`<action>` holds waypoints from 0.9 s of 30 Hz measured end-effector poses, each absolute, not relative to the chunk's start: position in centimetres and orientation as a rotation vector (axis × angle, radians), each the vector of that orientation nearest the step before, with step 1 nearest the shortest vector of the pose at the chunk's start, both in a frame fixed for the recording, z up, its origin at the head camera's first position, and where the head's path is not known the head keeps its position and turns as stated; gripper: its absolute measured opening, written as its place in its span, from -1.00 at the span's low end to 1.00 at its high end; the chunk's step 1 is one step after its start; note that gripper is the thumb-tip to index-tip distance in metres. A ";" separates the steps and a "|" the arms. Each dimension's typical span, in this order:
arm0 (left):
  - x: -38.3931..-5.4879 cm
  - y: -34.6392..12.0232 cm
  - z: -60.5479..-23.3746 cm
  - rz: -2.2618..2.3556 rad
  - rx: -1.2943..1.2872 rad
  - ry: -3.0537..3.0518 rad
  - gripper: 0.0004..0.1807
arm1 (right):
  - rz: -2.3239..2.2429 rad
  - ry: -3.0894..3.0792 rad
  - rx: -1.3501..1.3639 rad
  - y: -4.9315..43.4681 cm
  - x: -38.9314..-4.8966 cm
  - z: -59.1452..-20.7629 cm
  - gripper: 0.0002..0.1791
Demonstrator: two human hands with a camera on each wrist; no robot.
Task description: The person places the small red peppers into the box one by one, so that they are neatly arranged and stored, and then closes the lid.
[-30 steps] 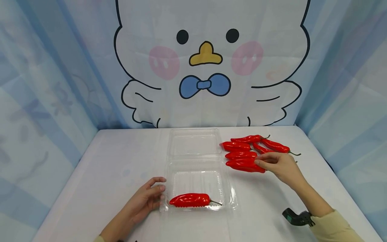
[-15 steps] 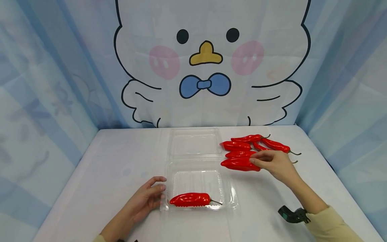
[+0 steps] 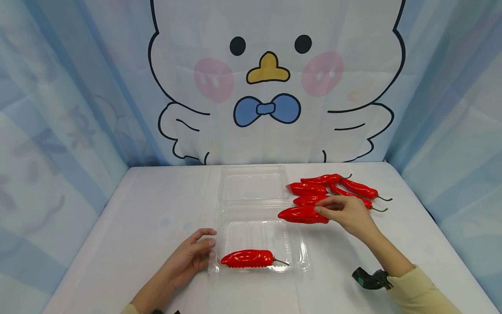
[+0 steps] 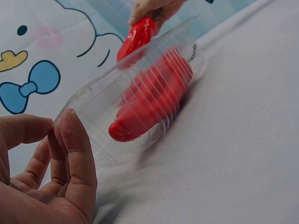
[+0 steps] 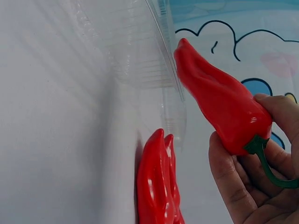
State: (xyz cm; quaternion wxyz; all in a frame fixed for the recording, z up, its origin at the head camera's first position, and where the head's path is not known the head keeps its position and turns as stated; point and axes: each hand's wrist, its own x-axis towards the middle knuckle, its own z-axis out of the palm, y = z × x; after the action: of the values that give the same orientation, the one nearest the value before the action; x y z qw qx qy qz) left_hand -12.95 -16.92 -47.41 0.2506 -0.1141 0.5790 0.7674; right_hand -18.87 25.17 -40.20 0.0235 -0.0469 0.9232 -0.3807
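- left hand (image 3: 194,257): thumb and fingers nearly closed, pinching the rim of the clear container (image 3: 251,235) at its left side
- right hand (image 3: 349,216): thumb and fingers curled around the stem end of a red pepper (image 5: 222,100) — raised off the tabletop (image 3: 164,196), its tip pointing toward the container
- inside the container, along its near edge, a second pepper (image 3: 247,258) lies with its stem to the right
- the lid (image 3: 253,185) stands open, behind the base
- right of the lid, more peppers (image 3: 307,188) lie close together — some partly hidden by the right hand
- behind everything, a backdrop (image 3: 270,144) with a cartoon bird
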 end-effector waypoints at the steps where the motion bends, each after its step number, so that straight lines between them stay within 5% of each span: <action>1: -13.0 -16.9 -47.4 2.086 -0.317 1.580 -0.69 | -1.181 2.855 -0.144 25.0 -18.9 -40.3 -0.55; 27: -13.1 -17.1 -47.6 2.089 -0.278 1.573 -0.70 | -1.207 2.816 -0.275 20.9 -19.7 -40.9 -0.62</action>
State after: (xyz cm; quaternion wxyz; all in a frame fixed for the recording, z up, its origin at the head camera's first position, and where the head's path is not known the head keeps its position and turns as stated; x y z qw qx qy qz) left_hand -13.11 -17.14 -47.59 0.2531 -0.1022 0.5786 0.7686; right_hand -19.69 20.88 -40.92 0.0329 -0.0895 0.9149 -0.3923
